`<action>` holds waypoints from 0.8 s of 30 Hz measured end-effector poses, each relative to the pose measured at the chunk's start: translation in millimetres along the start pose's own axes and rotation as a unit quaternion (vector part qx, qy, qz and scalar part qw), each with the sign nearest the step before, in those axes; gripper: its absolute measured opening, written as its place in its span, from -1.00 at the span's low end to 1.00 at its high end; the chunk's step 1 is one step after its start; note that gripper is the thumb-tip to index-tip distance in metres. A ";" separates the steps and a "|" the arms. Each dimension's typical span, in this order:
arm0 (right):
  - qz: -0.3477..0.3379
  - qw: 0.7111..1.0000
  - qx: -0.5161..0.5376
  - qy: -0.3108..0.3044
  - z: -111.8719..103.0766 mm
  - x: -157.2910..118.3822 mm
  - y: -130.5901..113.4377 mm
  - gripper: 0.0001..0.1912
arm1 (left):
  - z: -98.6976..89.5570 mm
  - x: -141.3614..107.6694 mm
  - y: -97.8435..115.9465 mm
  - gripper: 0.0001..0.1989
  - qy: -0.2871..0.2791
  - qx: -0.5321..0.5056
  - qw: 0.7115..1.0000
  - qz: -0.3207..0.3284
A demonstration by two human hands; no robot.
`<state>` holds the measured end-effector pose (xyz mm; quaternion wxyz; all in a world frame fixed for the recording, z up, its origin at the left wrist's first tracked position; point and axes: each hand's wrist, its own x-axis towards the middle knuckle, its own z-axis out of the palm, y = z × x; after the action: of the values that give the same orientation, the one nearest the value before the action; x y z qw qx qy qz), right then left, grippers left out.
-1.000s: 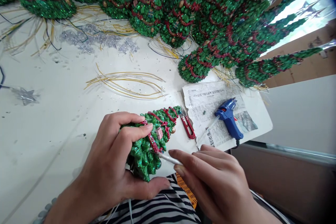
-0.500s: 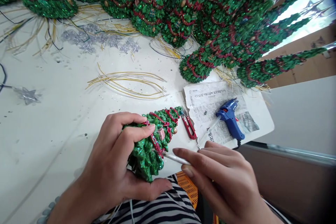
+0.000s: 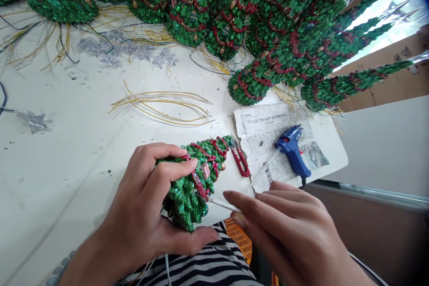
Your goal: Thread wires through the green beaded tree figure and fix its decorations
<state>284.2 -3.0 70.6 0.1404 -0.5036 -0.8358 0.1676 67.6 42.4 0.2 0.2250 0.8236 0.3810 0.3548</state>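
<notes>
Little has changed over the last second: our right hand [image 3: 288,223] has eased slightly away from the tree [image 3: 189,187], while the far end of its stick [image 3: 224,204] stays at the lower end of a red garland [image 3: 198,183]; we cannot tell whether it touches. We judge that the work remains on one small spot. Our left hand [image 3: 144,201] has fingers and thumb clamped round the tree's wide end, keeping it tilted at the table's [image 3: 67,152] near edge; our right thumb and forefinger are pinched on the stick. Right of the tree, a glue gun [image 3: 291,149] lies on newspaper [image 3: 254,134]. Below the tree shows orange mesh [image 3: 238,232], perhaps a basket's; its contents are hidden from us.
</notes>
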 end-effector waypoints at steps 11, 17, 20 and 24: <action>0.007 1.000 -0.017 -0.018 -4.8 2.3 -5.0 -0.80 | 2.2 -0.9 0.3 -0.44 0.011 -0.001 1.000 -0.001; 0.005 1.000 0.004 -0.011 -1.7 1.8 -4.6 -0.78 | 2.3 -2.3 2.1 -0.44 0.007 -0.003 1.000 -0.005; 0.005 1.000 -0.008 -0.012 -3.0 1.5 -5.5 -0.78 | 3.0 -2.4 1.8 -0.46 0.017 -0.003 1.000 -0.007; 0.003 1.000 -0.018 -0.012 -6.3 2.2 -6.3 -0.76 | 4.2 -2.1 0.7 -0.45 0.023 -0.008 1.000 -0.008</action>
<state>280.7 -2.9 79.2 0.1207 -0.5066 -0.8388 0.1590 70.2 39.9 -3.0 0.2254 0.8103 0.3896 0.3751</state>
